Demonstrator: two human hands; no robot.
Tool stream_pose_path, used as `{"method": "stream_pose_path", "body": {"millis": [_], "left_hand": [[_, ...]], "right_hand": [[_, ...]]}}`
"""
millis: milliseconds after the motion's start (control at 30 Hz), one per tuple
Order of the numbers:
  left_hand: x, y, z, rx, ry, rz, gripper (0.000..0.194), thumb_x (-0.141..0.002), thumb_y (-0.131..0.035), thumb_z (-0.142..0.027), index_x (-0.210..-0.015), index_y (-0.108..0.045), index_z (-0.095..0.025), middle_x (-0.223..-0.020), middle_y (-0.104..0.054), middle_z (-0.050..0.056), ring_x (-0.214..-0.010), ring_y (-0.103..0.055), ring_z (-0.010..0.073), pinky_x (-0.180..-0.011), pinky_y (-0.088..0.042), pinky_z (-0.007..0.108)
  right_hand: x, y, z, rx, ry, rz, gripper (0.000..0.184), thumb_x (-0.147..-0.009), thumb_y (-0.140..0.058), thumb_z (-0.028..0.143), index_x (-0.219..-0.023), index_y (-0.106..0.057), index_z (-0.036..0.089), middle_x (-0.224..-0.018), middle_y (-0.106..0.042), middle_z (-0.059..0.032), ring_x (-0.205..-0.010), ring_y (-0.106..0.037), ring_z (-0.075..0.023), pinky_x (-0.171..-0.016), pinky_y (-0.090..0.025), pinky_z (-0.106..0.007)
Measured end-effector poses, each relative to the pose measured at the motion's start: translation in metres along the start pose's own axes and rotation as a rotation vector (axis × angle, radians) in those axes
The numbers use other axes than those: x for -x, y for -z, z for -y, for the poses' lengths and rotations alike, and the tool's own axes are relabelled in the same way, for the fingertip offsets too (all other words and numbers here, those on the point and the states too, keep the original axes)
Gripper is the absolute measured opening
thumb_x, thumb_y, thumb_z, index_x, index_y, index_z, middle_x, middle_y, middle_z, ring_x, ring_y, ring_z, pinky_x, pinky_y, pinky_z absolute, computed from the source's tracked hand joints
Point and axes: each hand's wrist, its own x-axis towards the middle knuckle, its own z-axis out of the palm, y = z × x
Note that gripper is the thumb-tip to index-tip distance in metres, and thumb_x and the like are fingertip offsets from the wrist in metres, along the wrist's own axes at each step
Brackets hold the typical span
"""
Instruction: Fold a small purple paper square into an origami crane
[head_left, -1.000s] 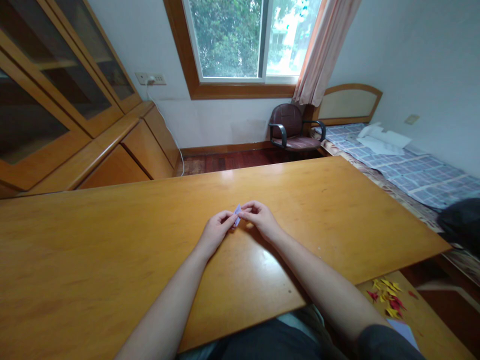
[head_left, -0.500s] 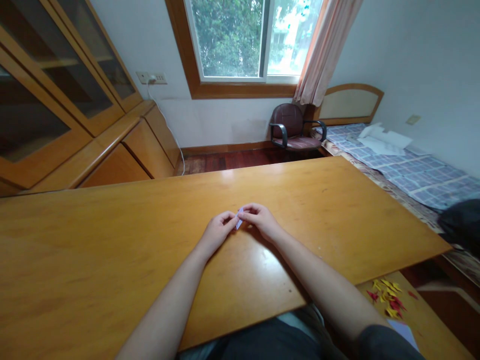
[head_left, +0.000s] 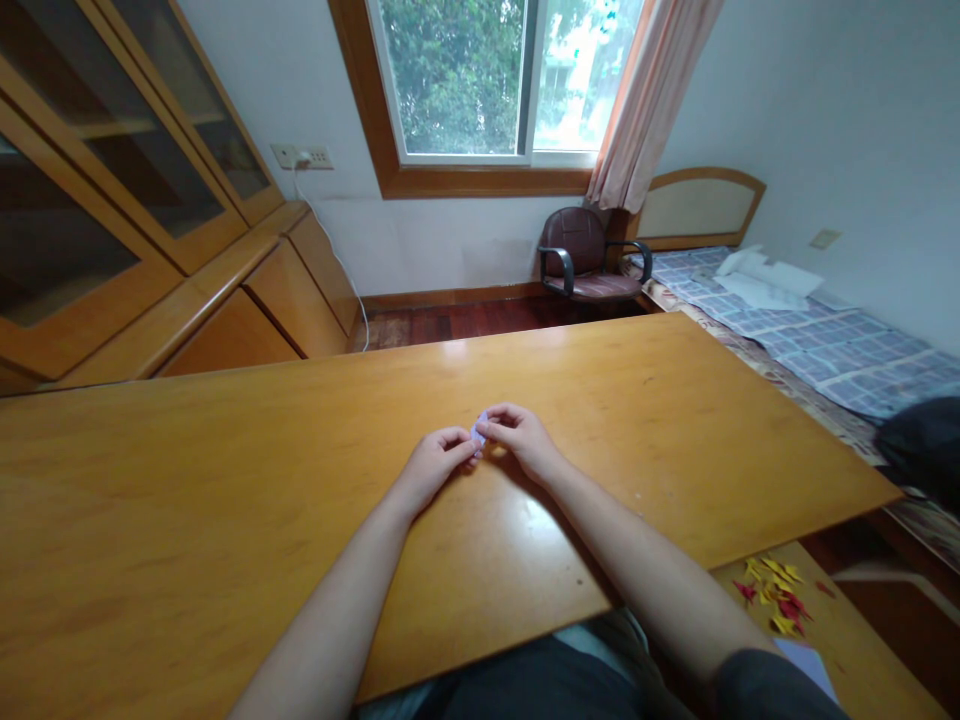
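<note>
A small piece of folded lilac paper [head_left: 478, 432] is pinched between both hands, just above the middle of the wooden table [head_left: 225, 520]. My left hand [head_left: 437, 464] grips its lower left part with thumb and fingers. From the upper right, my right hand [head_left: 521, 438] holds the paper between thumb and forefinger. Most of the paper is covered by the fingertips, so its exact folded shape cannot be made out.
On a lower surface at the right lie several yellow and red folded paper figures [head_left: 780, 592], beside lilac paper [head_left: 808, 664]. Beyond the table stand an armchair [head_left: 581, 255], a bed [head_left: 840, 340] and a cabinet [head_left: 225, 290].
The fingers have shifted slightly on the lilac paper; my left fingertips now cover more of its lower end. Less of the paper shows. Both arms stay nearly in place.
</note>
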Motion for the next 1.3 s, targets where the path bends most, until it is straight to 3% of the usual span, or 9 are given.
{"method": "stream_pose_path", "body": {"millis": [167,467,667,1100,1300], "left_hand": [[0.0004,-0.0006,-0.0012,0.064,0.021,-0.015,0.03,-0.071,-0.076,-0.042,-0.068,-0.061,-0.015,-0.066,-0.061,0.0,-0.06,-0.052,0.0117,-0.061,-0.039,0.023],[-0.0016,0.0019,0.0047,0.026,0.004,-0.01,0.03,-0.072,-0.077,-0.043,-0.074,-0.065,-0.015,-0.065,-0.061,0.0,-0.059,-0.054,0.0119,-0.058,-0.039,0.023],[-0.0009,0.0044,0.005,0.131,0.016,0.009,0.032,-0.073,-0.075,-0.042,-0.088,-0.071,-0.013,-0.076,-0.069,0.006,-0.068,-0.062,0.0157,-0.068,-0.048,0.028],[-0.0008,-0.0004,0.0009,0.124,0.021,-0.043,0.03,-0.071,-0.077,-0.041,-0.074,-0.066,-0.014,-0.066,-0.063,0.001,-0.059,-0.054,0.0114,-0.058,-0.041,0.023],[-0.0038,-0.0006,0.0063,0.019,-0.044,-0.106,0.03,-0.074,-0.074,-0.042,-0.069,-0.06,-0.016,-0.062,-0.06,-0.001,-0.056,-0.051,0.0103,-0.056,-0.037,0.022]], "right_hand": [[0.0004,-0.0003,-0.0004,-0.014,-0.018,0.059,0.033,-0.065,-0.086,0.039,-0.087,-0.072,0.018,-0.08,-0.072,-0.0018,-0.071,-0.063,-0.0149,-0.074,-0.048,-0.03],[-0.0008,0.0001,0.0004,-0.013,-0.015,-0.007,0.032,-0.062,-0.088,0.037,-0.082,-0.071,0.018,-0.075,-0.07,-0.0017,-0.066,-0.061,-0.0137,-0.07,-0.047,-0.029],[-0.0058,0.0056,-0.0038,-0.024,-0.001,-0.044,0.032,-0.062,-0.088,0.036,-0.082,-0.07,0.019,-0.071,-0.068,-0.0004,-0.064,-0.06,-0.0133,-0.067,-0.045,-0.028],[-0.0025,0.0016,-0.0039,-0.007,0.041,-0.021,0.031,-0.064,-0.087,0.036,-0.084,-0.07,0.02,-0.075,-0.069,-0.0009,-0.068,-0.061,-0.0145,-0.072,-0.047,-0.03],[-0.0024,-0.0013,-0.0049,0.071,0.09,-0.05,0.032,-0.065,-0.085,0.039,-0.085,-0.069,0.02,-0.08,-0.07,-0.0018,-0.074,-0.063,-0.0167,-0.077,-0.049,-0.032]]}}
